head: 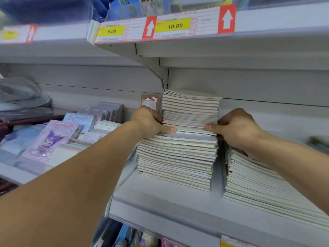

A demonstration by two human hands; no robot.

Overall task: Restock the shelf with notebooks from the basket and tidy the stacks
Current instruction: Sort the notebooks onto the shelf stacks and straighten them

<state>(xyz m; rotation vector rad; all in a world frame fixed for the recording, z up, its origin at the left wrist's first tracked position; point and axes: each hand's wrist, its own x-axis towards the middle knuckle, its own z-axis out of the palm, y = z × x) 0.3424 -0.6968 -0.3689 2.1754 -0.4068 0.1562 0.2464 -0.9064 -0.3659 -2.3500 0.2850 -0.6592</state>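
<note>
Left hand [151,121] and right hand [236,126] grip opposite sides of the upper batch of notebooks [190,110], fingers curled, thumbs pressed on the front edge; the batch rests on the lower stack [176,159] (middle of the shelf [160,198]); a second stack [263,189] lies just right.

Cream-white notebooks [179,154] fill the pale grey shelf [160,202]. Yellow price tags [175,25] sit beside red panels with white arrows [227,19]. A pastel packet [50,139] at the shelf's left end shows a purple cartoon figure.
</note>
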